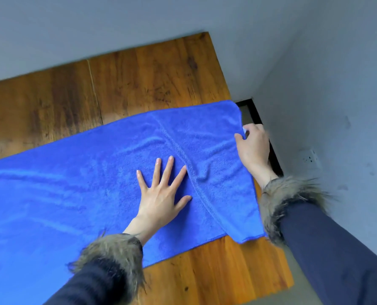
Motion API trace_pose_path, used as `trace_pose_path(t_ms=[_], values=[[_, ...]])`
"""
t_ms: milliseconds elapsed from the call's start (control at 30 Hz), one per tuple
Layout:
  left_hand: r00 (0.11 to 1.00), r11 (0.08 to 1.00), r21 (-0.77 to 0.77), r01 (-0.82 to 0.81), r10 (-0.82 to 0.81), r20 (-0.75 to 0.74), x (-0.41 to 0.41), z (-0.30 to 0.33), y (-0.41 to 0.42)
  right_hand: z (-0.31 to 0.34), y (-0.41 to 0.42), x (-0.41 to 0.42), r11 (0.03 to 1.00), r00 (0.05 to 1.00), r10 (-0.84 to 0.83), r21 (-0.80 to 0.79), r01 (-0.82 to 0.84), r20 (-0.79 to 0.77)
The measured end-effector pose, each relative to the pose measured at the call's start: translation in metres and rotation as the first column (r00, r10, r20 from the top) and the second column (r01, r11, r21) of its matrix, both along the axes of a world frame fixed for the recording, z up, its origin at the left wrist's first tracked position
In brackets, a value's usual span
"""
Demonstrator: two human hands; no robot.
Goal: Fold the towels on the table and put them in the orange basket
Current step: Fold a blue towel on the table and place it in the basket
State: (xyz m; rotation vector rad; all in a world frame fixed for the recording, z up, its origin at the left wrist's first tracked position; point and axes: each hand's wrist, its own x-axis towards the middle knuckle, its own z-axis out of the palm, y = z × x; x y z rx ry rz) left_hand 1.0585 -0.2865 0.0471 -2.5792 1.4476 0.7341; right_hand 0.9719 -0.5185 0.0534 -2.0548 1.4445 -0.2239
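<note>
While the wooden table (152,75) fills the scene, a blue towel (73,183) lies spread across its near part, creased, its right end folded over. Pressing flat at its middle is the left hand (161,194), fingers splayed; the right hand (252,148) pinches its right edge.

Left hand (161,194) flat, fingers (169,170) spread; right hand (252,146) curled, pinching, wrist bent.
</note>
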Motion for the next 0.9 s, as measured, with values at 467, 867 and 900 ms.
trace_pose_path(t_ms=[467, 867, 900], values=[[0.278, 0.410, 0.016, -0.912, 0.647, -0.710, 0.001, 0.031, 0.034, 0.047, 0.091, 0.063, 0.756, 0.926, 0.203, 0.550, -0.355, 0.319], [-0.101, 0.298, 0.357, -0.885, 0.626, -0.773, -0.030, 0.037, -0.014, 0.018, 0.083, 0.087, 0.607, 0.580, 0.787, 0.093, -0.789, -0.211], [-0.130, 0.265, 0.364, -0.893, 0.622, -0.772, -0.029, 0.039, -0.018, 0.017, 0.084, 0.087, 0.607, 0.581, 0.782, 0.067, -0.792, -0.225]])
